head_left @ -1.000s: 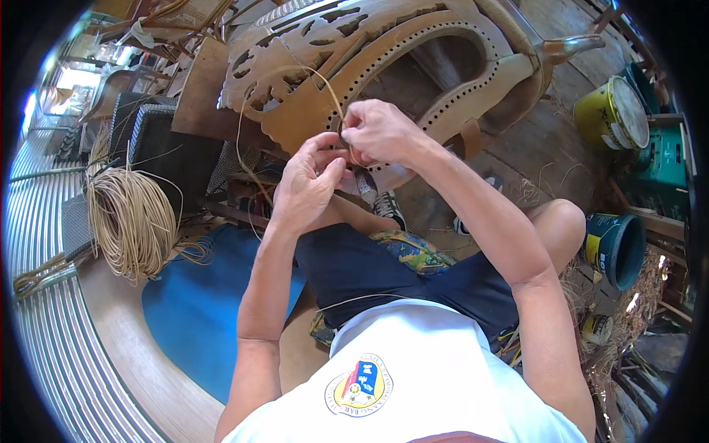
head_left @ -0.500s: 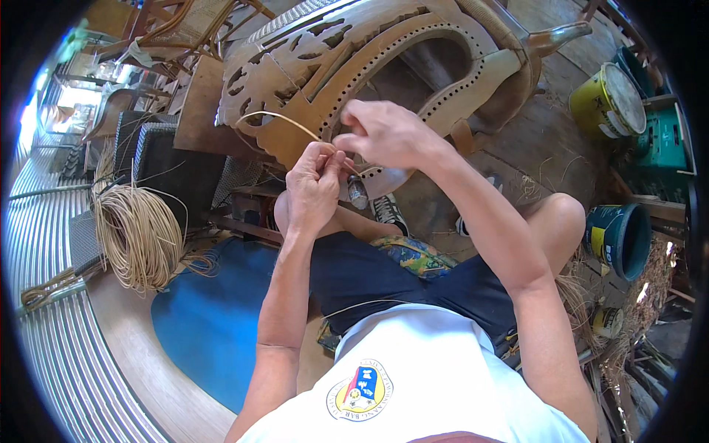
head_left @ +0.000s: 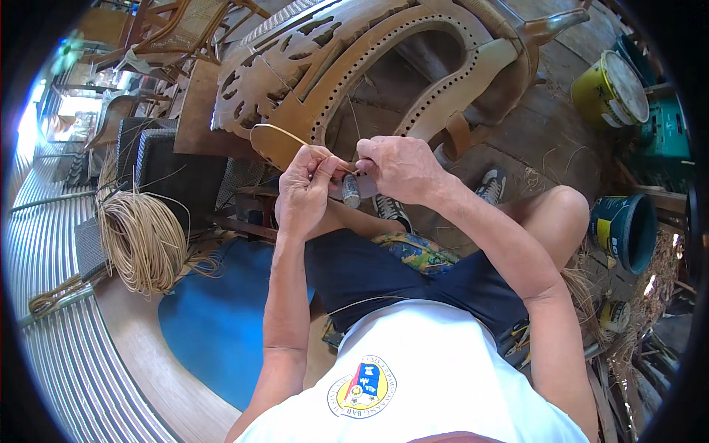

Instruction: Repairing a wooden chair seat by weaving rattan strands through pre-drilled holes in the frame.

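Observation:
My left hand (head_left: 307,179) is closed in a pinch on a pale rattan strip (head_left: 279,130). One part of the strip arcs up and left from the fingers; the other runs toward my right hand (head_left: 405,168). That hand is closed too, its fingertips meeting the strip's end. Whether anything else is in those fingers is hidden. A thin strand (head_left: 353,111) rises just above the right fingers. Beyond both hands lies a carved wooden chair frame (head_left: 336,88), its curved rim lined with small holes. Under the hands is a small cylindrical container (head_left: 351,191).
A coil of rattan (head_left: 142,240) hangs at the left, near a blue surface (head_left: 214,325). On the right are a yellow lidded bucket (head_left: 609,90), a dark teal bucket (head_left: 624,232) and a green crate (head_left: 666,136). Cane scraps litter the wooden floor (head_left: 532,159).
My right hand has come down from beside the chair rim to the level of my left hand. The left hand has shifted slightly left and down, still pinching the strip.

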### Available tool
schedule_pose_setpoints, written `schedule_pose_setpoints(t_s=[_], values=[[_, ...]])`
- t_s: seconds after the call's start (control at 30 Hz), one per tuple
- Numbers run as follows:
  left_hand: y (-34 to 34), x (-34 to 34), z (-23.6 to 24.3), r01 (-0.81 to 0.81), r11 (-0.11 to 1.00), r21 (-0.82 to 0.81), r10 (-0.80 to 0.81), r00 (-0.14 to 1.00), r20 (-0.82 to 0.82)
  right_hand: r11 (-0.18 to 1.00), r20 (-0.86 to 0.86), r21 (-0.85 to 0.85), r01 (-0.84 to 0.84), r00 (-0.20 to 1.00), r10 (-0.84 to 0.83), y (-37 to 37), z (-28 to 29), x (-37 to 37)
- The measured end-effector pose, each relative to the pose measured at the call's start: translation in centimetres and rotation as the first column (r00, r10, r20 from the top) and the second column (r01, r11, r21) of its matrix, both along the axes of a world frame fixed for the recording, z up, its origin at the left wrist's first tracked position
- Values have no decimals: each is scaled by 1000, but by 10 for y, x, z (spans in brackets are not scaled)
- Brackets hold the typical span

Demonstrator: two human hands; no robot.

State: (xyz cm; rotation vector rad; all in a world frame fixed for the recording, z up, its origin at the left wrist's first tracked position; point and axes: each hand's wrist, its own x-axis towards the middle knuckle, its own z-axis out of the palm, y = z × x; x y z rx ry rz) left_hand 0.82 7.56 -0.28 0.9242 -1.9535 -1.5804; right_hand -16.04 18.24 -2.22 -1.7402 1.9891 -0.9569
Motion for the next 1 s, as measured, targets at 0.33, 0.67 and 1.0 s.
schedule_pose_setpoints(t_s=[0.33, 0.67, 1.0], values=[[4, -2, -6, 36, 931, -364, -15, 998, 61, 995, -140, 94, 42, 990, -29, 5, -12, 33], [6, -7, -9, 2, 622, -783, 160, 979, 129, 946, 66, 136, 295, 950, -305, 11, -17, 51], [-29, -3, -2, -132, 759, -638, 198, 980, 33, 893, 311, 208, 398, 839, -446, 61, -6, -11]])
